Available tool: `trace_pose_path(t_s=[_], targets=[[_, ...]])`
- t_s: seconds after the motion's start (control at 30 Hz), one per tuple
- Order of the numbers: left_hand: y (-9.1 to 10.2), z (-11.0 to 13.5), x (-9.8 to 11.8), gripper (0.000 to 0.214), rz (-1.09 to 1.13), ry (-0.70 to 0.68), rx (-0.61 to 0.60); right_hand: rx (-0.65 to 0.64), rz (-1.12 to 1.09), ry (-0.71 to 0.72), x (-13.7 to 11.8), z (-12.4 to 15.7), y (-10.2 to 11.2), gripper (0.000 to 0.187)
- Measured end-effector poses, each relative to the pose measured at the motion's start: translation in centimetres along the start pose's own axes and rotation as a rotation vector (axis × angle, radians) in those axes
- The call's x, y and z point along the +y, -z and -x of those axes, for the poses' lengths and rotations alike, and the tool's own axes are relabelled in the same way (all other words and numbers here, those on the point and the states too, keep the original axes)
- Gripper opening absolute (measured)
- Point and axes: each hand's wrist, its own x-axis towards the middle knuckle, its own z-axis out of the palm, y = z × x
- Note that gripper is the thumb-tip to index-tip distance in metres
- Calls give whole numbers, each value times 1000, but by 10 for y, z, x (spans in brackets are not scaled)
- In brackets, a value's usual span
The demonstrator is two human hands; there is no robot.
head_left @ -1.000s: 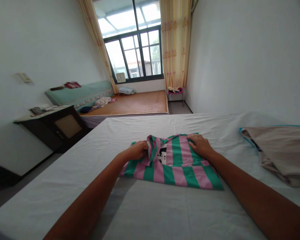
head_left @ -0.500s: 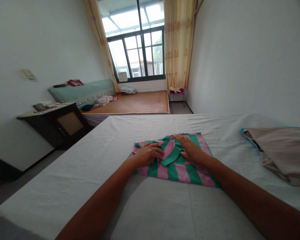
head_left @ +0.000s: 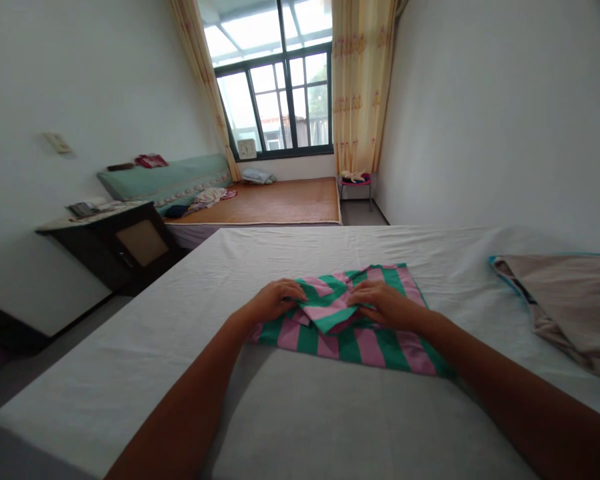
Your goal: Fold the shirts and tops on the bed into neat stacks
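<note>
A pink-and-green striped garment (head_left: 365,347) lies folded on a white sheet (head_left: 300,413) in front of me. My left hand (head_left: 279,299) is closed on the left end of its upper layer, fingers curled over the cloth. Near the middle, my right hand (head_left: 380,303) has its fingertips pinched on the same layer. Between both hands the cloth is bunched, and a folded flap points toward me. The thumbs are partly hidden by fingers and cloth. Which part of the garment the flap is, I cannot tell.
A beige folded cloth with blue edging (head_left: 570,300) lies at the right. Beyond the sheet is a bed with a brown mat (head_left: 290,203). A dark cabinet (head_left: 140,243) stands at the left, and a pink stool (head_left: 356,181) by the curtain.
My left hand has shifted left and its fingers have curled onto the cloth. My right hand has drawn in, pinching the fabric. The upper layer is now pulled wider to the left.
</note>
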Motion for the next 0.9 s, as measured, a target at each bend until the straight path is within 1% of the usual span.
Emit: trace_pose_path(t_s=[0.07,0.17,0.23,0.27,0.3,0.33,0.37,0.43,0.47,0.57,0.6,0.67,0.77,0.83,0.9], targets=[[-2,-1,7,30,-4,-30,-77,-93,-1,12,-3,1,-1,36],[-10,-4,19,24,-13,-50,-119,-111,-36,-2,-10,2,-6,57],[-15,-7,22,20,-26,-16,-84,-112,-79,-7,-17,2,-12,73],[-18,-8,22,21,-43,30,-49,-110,-93,-16,-20,2,-15,81],[-21,-10,21,25,-66,92,-7,-107,-98,-30,-23,1,-19,84],[-24,-11,20,29,-91,161,35,-97,-93,-51,-24,0,-22,80],[-26,-13,17,32,-113,224,70,-81,-84,-81,-24,-2,-26,69],[-28,-15,13,37,-145,315,103,-15,-86,-170,-20,-6,-32,38],[-29,-15,11,36,-151,336,106,25,-107,-227,-15,-7,-34,30],[-24,-13,7,32,-134,348,75,136,-225,-399,2,-11,-36,28],[-22,-11,6,36,-125,348,61,156,-264,-443,8,-11,-37,28],[-18,-8,4,45,-114,374,56,159,-309,-484,14,-11,-37,27],[-17,-5,2,38,-109,396,42,122,-291,-469,13,-10,-38,22],[-20,-6,1,37,-110,350,13,116,-289,-446,9,-10,-37,25],[-21,-6,-1,39,-113,288,6,64,-359,-392,8,-9,-31,26]])
